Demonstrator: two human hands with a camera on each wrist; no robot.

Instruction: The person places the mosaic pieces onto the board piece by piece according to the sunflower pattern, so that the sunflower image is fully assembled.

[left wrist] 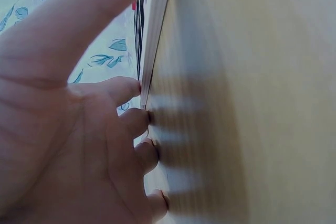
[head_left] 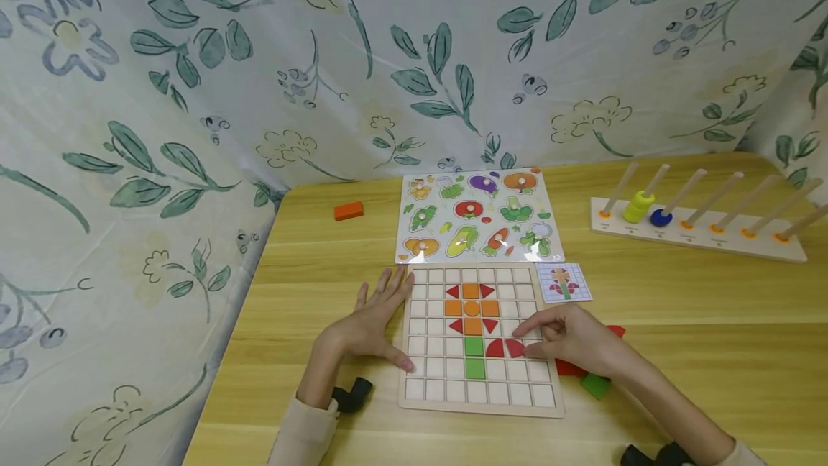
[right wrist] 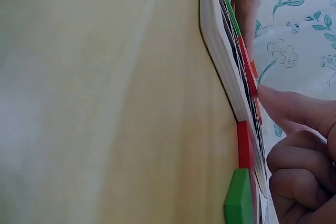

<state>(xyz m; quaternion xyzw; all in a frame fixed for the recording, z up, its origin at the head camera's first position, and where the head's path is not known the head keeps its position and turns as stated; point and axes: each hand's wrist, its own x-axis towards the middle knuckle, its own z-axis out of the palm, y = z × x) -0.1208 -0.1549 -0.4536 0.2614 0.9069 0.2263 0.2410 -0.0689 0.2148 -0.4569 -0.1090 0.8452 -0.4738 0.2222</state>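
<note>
A wooden grid board lies in front of me, with orange squares, an orange disc, small red triangles and two green squares set in its cells. My right hand pinches a red quarter-circle piece between thumb and index finger, over a cell right of another red quarter-circle. In the right wrist view the thumb tip meets a red piece's edge. My left hand spreads its fingers along the board's left side, thumb on the lower left edge; the left wrist view shows its fingertips at the rim.
Loose red pieces and a green piece lie partly under my right hand. A pattern card sits at the board's upper right. Behind are a vegetable puzzle, an orange block and a peg counting stand.
</note>
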